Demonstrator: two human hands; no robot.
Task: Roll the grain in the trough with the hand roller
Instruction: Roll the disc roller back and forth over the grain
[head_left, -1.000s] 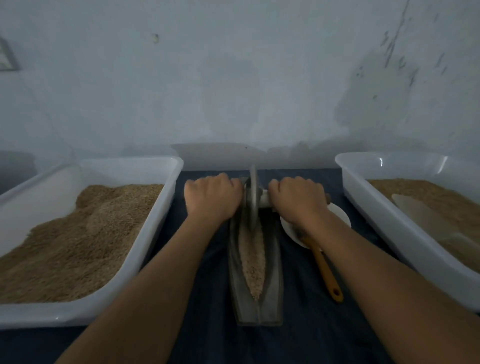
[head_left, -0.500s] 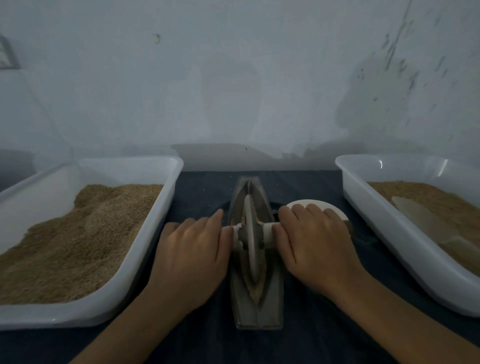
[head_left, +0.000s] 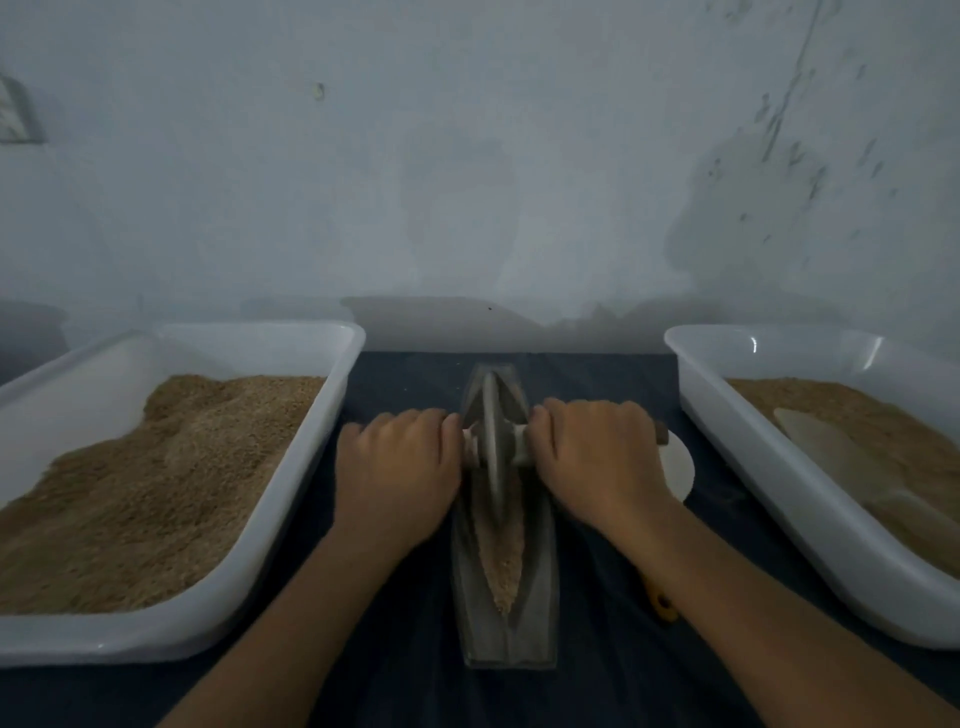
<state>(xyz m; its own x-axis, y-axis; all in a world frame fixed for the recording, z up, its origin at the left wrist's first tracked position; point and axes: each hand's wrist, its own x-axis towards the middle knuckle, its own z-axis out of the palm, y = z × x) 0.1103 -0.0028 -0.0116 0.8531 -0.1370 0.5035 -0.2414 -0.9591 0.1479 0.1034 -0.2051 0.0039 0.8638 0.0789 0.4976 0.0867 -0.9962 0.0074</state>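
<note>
Nearest me: one narrow metal trough (head_left: 506, 613) lying lengthwise on the dark cloth (head_left: 400, 675), near end toward me, far end toward the wall. One strip of grain (head_left: 503, 561) lies along its centre groove, visible from the roller back to near the close end.

One yellow-orange handle tip (head_left: 661, 603) pokes out from under my right forearm, right of the trough; the rest is hidden.

One hand roller (head_left: 492, 447): a single disc standing upright in the groove, about the far third of the trough, axle crossing it left-right.

Two hands on it. My left hand (head_left: 397, 467) has fingers curled over the left axle stub, gripping it. My right hand (head_left: 597, 457) grips the right stub the same way, knuckles up. Both sit just beside the disc, one on each side.

One small white dish (head_left: 678, 467) is right of my right hand, partly covered by it.

Two white tubs: left tub (head_left: 291, 499) holds a heaped pile of grain; right tub (head_left: 753, 467) holds a flatter layer with one pale scoop (head_left: 831, 447) lying in it.

Farthest: one bare wall (head_left: 467, 156), stained at right.
</note>
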